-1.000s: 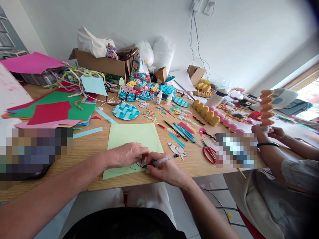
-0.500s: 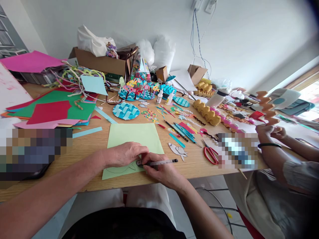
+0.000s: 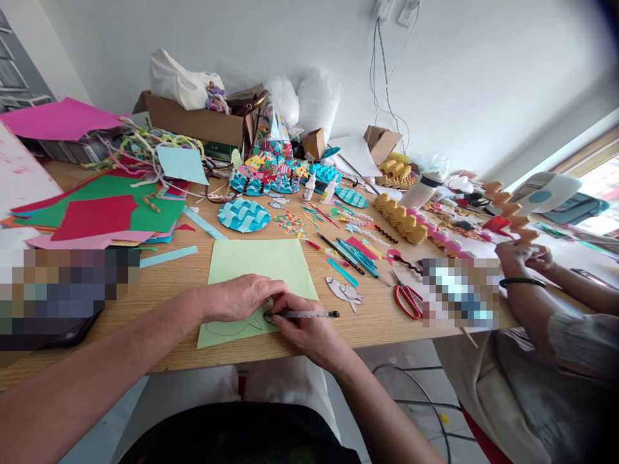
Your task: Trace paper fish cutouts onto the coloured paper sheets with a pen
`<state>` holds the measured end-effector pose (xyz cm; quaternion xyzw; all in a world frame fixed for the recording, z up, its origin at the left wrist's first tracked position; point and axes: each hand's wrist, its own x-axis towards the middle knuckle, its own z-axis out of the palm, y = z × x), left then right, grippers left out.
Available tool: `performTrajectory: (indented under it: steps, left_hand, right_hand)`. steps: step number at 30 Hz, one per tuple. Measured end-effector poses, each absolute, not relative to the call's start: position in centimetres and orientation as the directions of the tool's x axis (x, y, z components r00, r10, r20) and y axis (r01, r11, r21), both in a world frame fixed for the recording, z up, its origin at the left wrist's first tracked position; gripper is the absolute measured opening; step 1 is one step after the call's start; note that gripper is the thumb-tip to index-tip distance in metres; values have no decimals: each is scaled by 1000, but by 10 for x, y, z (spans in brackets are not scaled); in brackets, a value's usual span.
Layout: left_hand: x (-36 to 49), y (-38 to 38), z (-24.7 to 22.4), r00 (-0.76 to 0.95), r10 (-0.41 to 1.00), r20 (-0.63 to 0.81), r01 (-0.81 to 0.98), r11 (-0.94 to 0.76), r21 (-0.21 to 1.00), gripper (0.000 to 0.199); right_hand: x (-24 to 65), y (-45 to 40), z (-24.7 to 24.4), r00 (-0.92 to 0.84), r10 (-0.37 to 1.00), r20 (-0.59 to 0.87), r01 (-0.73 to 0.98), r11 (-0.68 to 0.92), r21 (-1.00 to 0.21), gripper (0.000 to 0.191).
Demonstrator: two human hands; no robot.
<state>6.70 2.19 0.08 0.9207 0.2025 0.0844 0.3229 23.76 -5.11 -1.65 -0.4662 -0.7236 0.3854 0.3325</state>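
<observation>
A pale green sheet of paper [image 3: 261,258] lies at the table's front edge, with a thin fish-like outline [image 3: 232,328] on its lower part. My right hand [image 3: 307,325] is closed round a pen [image 3: 314,314], whose dark end points right and whose other end is hidden by the fingers. Resting on the sheet, my left hand [image 3: 244,298] has its fingers together, reaching toward the right hand's fingertips; anything beneath them is hidden. Just right of the sheet lie grey paper fish cut-outs [image 3: 344,291].
Red-handled scissors [image 3: 409,301] lie right of the fish, near another person's hands [image 3: 525,254] holding an egg-carton strip. Pencils [image 3: 355,254] and glue bottles [image 3: 309,187] stand or lie beyond the sheet. Coloured paper [image 3: 97,216] is stacked at left.
My right hand and the pen have shifted slightly left. The other person's egg-carton strip has tilted further left.
</observation>
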Motion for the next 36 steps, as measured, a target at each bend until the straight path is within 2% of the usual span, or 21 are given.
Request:
performTrajectory:
  steps: [12, 18, 23, 28, 36]
  left_hand:
    - [68, 20, 5, 890, 457, -5, 357, -688, 632, 20]
    - [66, 22, 1, 892, 452, -31, 365, -676, 640, 21]
    - [65, 23, -2, 892, 450, -45, 371, -671, 642, 23]
    - [65, 23, -1, 891, 452, -48, 375, -671, 640, 24]
    - [66, 22, 1, 893, 448, -48, 372, -672, 641, 25]
  right_hand:
    - [234, -49, -17, -286, 949, 131, 415, 246, -876, 6]
    - [247, -50, -11, -269, 962, 48, 251, 118, -961, 2]
    - [256, -52, -4, -326, 945, -32, 293, 68, -954, 7]
    - [258, -52, -5, -369, 928, -51, 284, 60, -957, 12]
    - [261, -50, -11, -418, 909, -9, 369, 161, -915, 17]
